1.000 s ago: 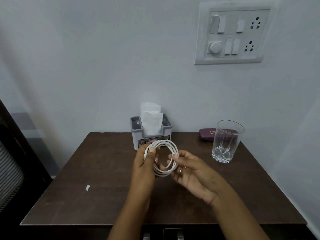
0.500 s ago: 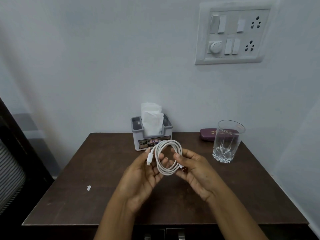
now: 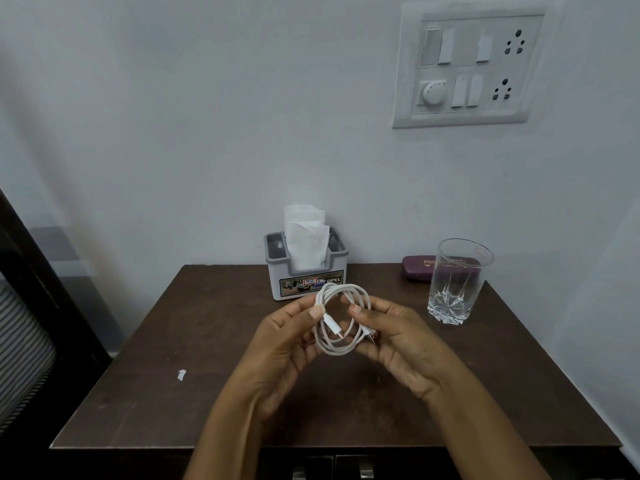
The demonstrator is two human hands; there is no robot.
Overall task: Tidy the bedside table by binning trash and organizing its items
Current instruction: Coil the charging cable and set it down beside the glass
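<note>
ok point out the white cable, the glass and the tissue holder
white cable (image 3: pixel 343 286): head view, top arc of the coil
glass (image 3: pixel 457 282): head view, middle of its front wall
tissue holder (image 3: pixel 311 281): head view, label on its front

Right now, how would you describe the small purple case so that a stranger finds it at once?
Start at the brown table below the wall switch panel. At its back right edge, by the wall, the purple case lies flat, partly behind the clear glass. It alone is purple with gold letters; the tissue box is grey.
</note>
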